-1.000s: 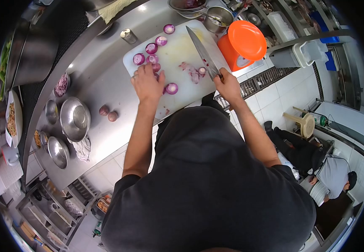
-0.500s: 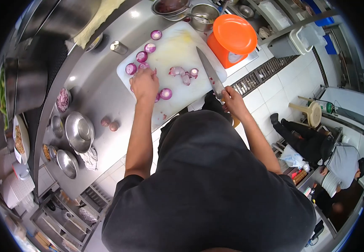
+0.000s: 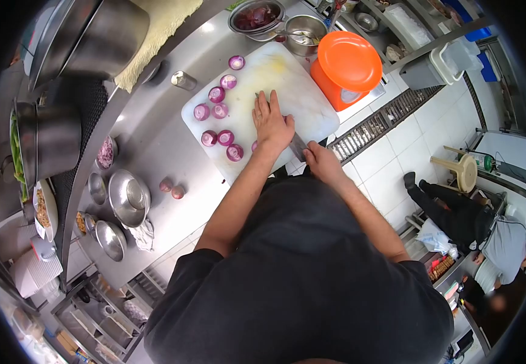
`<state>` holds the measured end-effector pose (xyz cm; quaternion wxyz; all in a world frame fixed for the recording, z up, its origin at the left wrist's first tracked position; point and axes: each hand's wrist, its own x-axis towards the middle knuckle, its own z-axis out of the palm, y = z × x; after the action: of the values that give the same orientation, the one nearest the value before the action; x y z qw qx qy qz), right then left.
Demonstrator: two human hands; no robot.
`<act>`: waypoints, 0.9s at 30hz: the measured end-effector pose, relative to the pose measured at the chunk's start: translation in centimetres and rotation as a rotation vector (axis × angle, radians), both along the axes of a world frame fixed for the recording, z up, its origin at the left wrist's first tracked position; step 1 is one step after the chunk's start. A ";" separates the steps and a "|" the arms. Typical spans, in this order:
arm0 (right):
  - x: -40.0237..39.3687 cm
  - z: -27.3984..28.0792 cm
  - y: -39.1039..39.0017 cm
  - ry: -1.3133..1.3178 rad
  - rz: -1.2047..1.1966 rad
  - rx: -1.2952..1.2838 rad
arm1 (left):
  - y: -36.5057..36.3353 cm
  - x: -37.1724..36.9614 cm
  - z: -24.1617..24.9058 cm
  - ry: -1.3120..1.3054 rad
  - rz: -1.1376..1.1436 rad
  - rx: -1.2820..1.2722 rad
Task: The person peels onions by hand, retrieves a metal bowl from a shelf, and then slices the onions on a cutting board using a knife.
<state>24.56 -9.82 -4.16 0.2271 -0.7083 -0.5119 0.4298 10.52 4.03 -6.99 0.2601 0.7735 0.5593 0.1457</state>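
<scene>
On the white cutting board (image 3: 302, 79), my left hand (image 3: 273, 127) lies with its fingers stretched out, over the blade of the knife (image 3: 297, 147). The chopped onion pieces are hidden beneath or behind it. My right hand (image 3: 323, 162) is closed around the knife's handle at the board's near edge. Several peeled purple onions (image 3: 217, 94) sit along the board's left side. Another onion (image 3: 254, 145) shows partly beside my left wrist.
An orange scale (image 3: 349, 64) stands at the board's right corner. Metal bowls (image 3: 129, 197) and two small onions (image 3: 178, 192) are on the steel counter to the left. A metal cup (image 3: 184, 80) stands behind the board. A co-worker (image 3: 502, 239) is at the far right.
My left hand has moved right from the onions to the knife blade and spread its fingers. The knife has shifted toward the board's near edge. The camera view has shifted slightly.
</scene>
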 end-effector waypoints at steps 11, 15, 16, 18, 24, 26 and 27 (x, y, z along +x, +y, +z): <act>-0.2 0.2 0.8 0.021 0.098 0.009 | -0.6 1.3 -1.7 -0.233 0.131 0.172; 0.2 2.4 3.0 0.039 0.142 0.048 | 1.3 1.6 -1.2 -0.446 0.191 0.269; 0.4 3.1 3.9 0.047 0.136 0.097 | 2.2 1.8 -0.6 -0.462 0.192 0.323; 0.8 4.6 6.3 0.058 0.127 0.196 | 5.4 2.6 1.8 -0.477 0.164 0.409; 3.4 11.8 16.1 -0.070 0.019 0.419 | 19.5 7.3 11.4 -0.526 0.141 0.494; 4.6 12.7 17.1 -0.069 -0.015 0.383 | 23.4 8.9 12.9 -0.451 0.168 0.421; 5.2 13.2 17.4 -0.068 -0.029 0.363 | 25.7 9.3 12.1 -0.418 0.180 0.392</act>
<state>29.77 7.56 8.99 0.3399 -0.6771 -0.5780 0.3031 19.82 29.69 5.07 0.2012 0.7096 0.5211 0.4295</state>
